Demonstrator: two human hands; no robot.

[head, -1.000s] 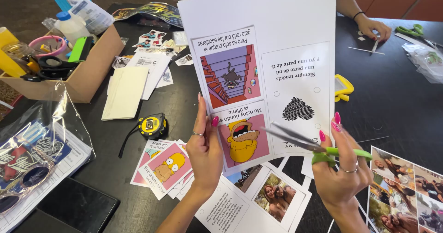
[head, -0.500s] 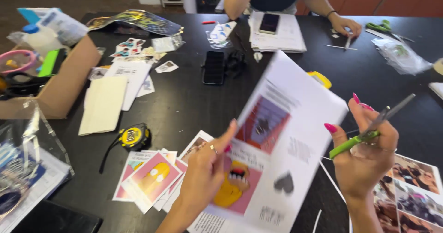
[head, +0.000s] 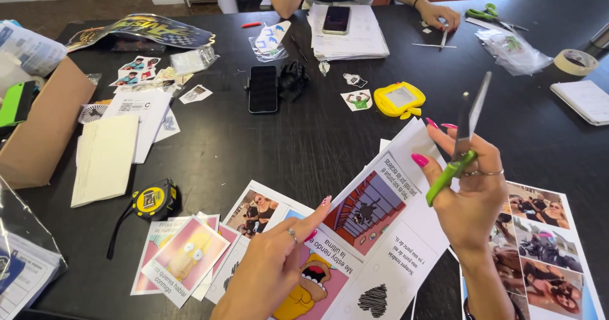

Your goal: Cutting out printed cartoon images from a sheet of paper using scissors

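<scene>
Hands held a printed sheet and scissors over a crowded dark surface.

The left hand (head: 276,266) lay half open on the printed sheet (head: 380,244) at the near edge, forefinger extended; the right hand (head: 472,193) gripped green-handled scissors (head: 462,139) upright, blades almost closed. Bare surface (head: 304,149) lay just beyond, before a phone (head: 262,88) and a yellow toy (head: 398,98).

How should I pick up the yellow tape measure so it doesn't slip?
Grip the yellow tape measure across its two flat sides, coming from above. It lies flat on the black table, its rounded body clear of the cards beside it. Avoid the thin black strap trailing towards you.
</scene>
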